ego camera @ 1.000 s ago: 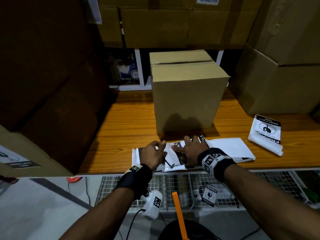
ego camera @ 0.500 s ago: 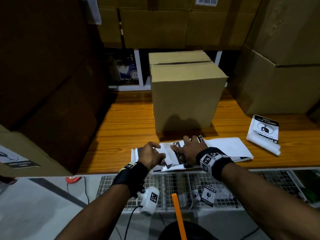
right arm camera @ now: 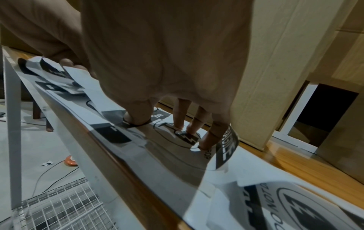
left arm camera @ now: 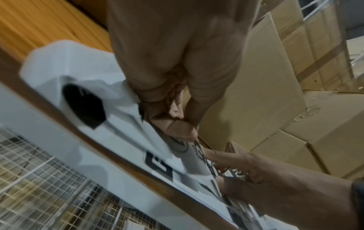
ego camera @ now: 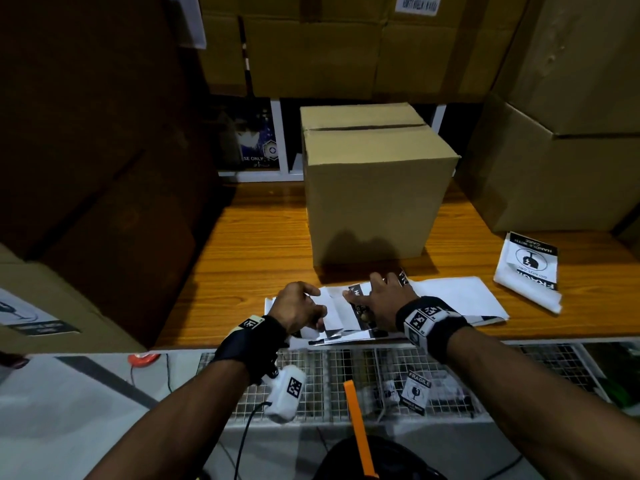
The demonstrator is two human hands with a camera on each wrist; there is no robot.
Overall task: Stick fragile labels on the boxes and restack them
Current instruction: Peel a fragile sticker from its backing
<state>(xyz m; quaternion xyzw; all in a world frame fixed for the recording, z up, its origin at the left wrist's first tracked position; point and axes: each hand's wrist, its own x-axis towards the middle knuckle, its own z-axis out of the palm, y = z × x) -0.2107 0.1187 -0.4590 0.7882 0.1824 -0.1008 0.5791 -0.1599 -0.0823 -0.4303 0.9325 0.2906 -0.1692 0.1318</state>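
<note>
A plain cardboard box (ego camera: 375, 188) stands upright on the wooden table (ego camera: 242, 258), just beyond my hands. Fragile label sheets (ego camera: 450, 296) lie spread along the table's front edge. My left hand (ego camera: 299, 308) pinches a white sheet edge (left arm camera: 138, 115) between thumb and curled fingers and lifts it off the pile. My right hand (ego camera: 382, 299) presses spread straight fingertips (right arm camera: 206, 140) down on a black-and-white fragile label (right arm camera: 189, 138), whose right end curls up.
A separate pile of fragile labels (ego camera: 528, 268) lies at the table's right. Large cardboard boxes (ego camera: 554, 168) stand right, behind and left. A labelled box (ego camera: 41, 306) sits at near left. A wire basket (ego camera: 415, 382) holding a small fragile label runs below the table edge.
My left hand has drawn back toward me, peeling the white sheet up and leftward. My right hand stays pressing on the label.
</note>
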